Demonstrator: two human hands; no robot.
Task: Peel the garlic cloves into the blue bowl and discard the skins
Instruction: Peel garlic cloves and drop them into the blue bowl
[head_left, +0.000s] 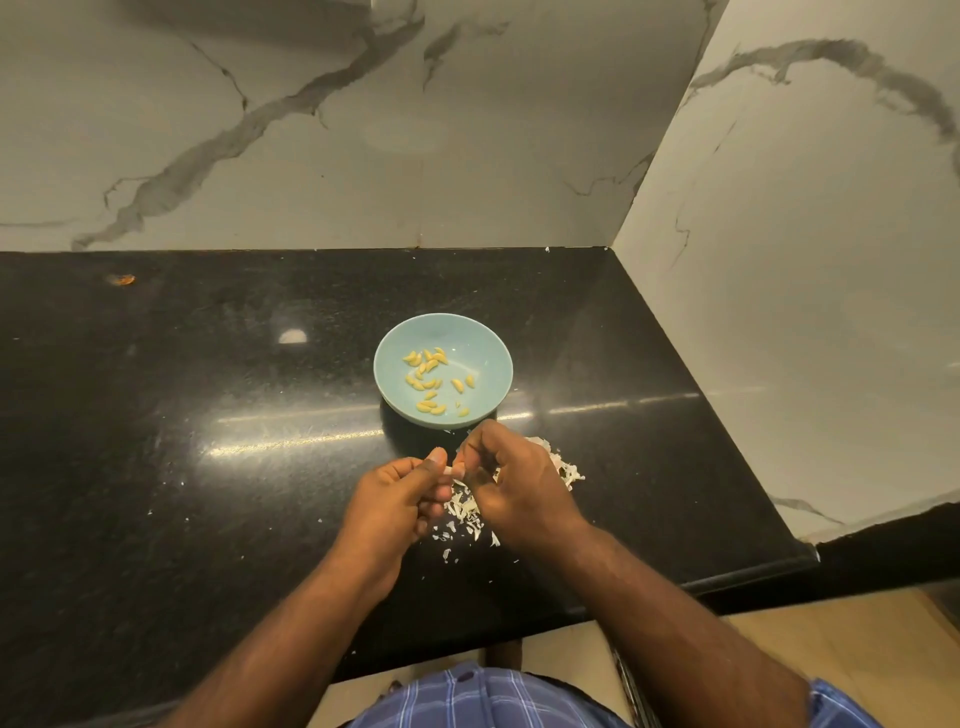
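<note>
At centre frame, just below the blue bowl (443, 332), your left hand (397, 501) and right hand (511, 486) meet above the black counter (156, 441), both pinching one pale garlic clove (450, 470) between thumb and fingertips. Judged from this pose, you hold it over the skins (465, 512) so that fresh peel drops onto the existing heap, while the bowl sits near enough for a short toss. Count: one bowl, one clove in hand, roughly twenty peeled cloves (427, 382) lying inside the bowl, mostly left of its centre. The skins form one loose pile, partly hidden under your right hand, with stray flakes scattered below; these are too many to count.
</note>
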